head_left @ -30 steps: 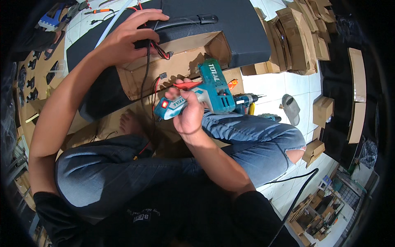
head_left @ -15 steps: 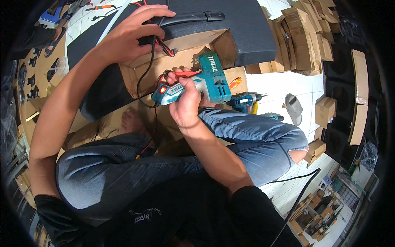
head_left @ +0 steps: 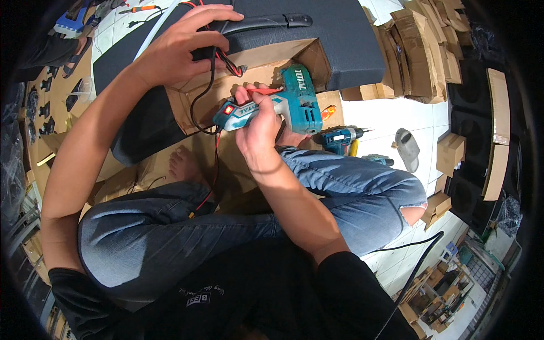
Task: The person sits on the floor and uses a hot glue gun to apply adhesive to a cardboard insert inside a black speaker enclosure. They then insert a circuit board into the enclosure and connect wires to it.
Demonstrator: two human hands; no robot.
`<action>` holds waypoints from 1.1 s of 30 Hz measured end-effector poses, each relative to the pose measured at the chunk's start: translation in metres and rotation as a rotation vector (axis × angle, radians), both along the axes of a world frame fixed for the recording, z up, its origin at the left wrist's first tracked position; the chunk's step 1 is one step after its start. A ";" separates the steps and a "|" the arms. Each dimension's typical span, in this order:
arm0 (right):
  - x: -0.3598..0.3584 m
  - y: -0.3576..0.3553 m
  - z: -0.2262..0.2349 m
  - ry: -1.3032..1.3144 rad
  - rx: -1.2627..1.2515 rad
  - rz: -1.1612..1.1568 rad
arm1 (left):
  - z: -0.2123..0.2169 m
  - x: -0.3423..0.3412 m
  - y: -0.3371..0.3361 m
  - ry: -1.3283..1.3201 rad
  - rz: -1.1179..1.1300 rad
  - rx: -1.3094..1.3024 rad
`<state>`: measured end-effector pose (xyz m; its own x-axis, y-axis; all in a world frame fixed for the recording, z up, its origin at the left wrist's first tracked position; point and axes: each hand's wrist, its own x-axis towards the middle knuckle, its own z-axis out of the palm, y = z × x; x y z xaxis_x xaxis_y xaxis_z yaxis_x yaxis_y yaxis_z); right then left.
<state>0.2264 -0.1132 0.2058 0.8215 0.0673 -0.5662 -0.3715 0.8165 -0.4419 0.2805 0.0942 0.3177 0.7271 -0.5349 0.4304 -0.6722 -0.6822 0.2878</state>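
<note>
Two bare hands, set apart, over a black box (head_left: 351, 62) with a brown-lined recess (head_left: 255, 58). Right hand (head_left: 259, 131) wrapped firmly round the handle of a teal-and-white power tool (head_left: 302, 101), fingers by its red trigger (head_left: 265, 91); small red light lit at the handle's end. Tool lies across the recess's near edge, toward its right corner, head over the opening.

Left hand (head_left: 181, 51) at the recess's far left corner, fingers spread beside the black carry handle (head_left: 263, 24), thumb by red and black wires (head_left: 232, 65) — pinched or merely touched, cannot tell. A thin red-and-black lead (head_left: 217, 164) hangs past the near edge; where it joins is hidden.

Step in hand, my reading: tool worked at the recess while the left hand minds the wiring. Next move seems to call for a steady right wrist, tool head clear of the wires.

Beside the box's near right corner, on the floor: a drill (head_left: 340, 140) — nobody's hand on it.
</note>
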 end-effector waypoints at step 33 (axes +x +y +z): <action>-0.001 -0.006 0.004 0.017 0.079 0.073 | -0.002 0.004 0.002 -0.016 -0.038 -0.001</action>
